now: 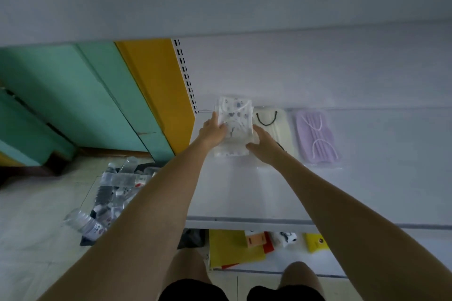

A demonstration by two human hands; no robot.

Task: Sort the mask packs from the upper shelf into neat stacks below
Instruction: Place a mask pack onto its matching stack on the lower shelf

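A clear pack of white masks with a dark print (234, 124) lies at the back left of the white lower shelf (244, 193). My left hand (212, 131) holds its left edge, thumb on top. On its right lower edge, my right hand (264, 146) grips it with curled fingers. Right of it lies a cream mask pack with black ear loops (272, 124), partly under my right hand. A purple mask pack (315, 138) lies further right. The upper shelf's top is out of sight.
The underside of the upper shelf (220, 2) hangs overhead. A slotted upright (188, 80) and a yellow panel (159, 90) bound the shelf on the left. Several plastic bottles (110, 198) lie on the floor at left. Yellow and orange goods (234, 247) sit on a lower level.
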